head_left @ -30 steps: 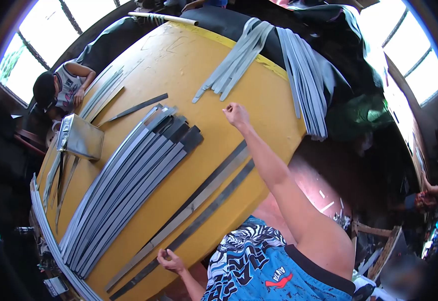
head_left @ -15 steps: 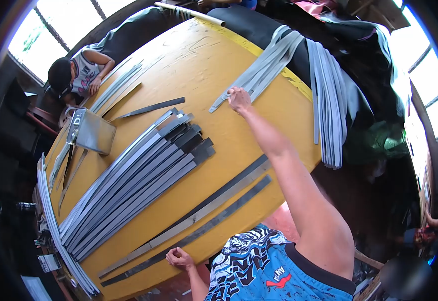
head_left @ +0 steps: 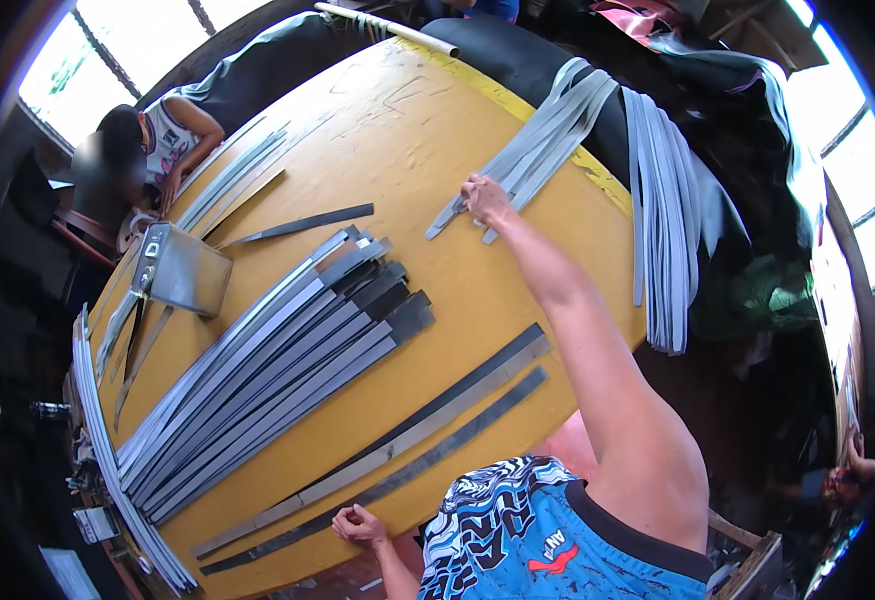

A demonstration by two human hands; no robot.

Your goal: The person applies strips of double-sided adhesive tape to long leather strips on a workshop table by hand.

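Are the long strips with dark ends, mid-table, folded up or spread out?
Spread out: the long strips lie lengthwise, side by side on the table, no fold showing.

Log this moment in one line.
right hand at pale strips | left hand, fingers curled, beside dark strip | metal tin on yellow table

Matt, seemingly smooth strips (head_left: 547, 137)

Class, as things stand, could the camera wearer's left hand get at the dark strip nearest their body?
Probably yes: the left hand is right beside the dark strip, nothing visible blocks the way, and its curled fingers seem to hold nothing.
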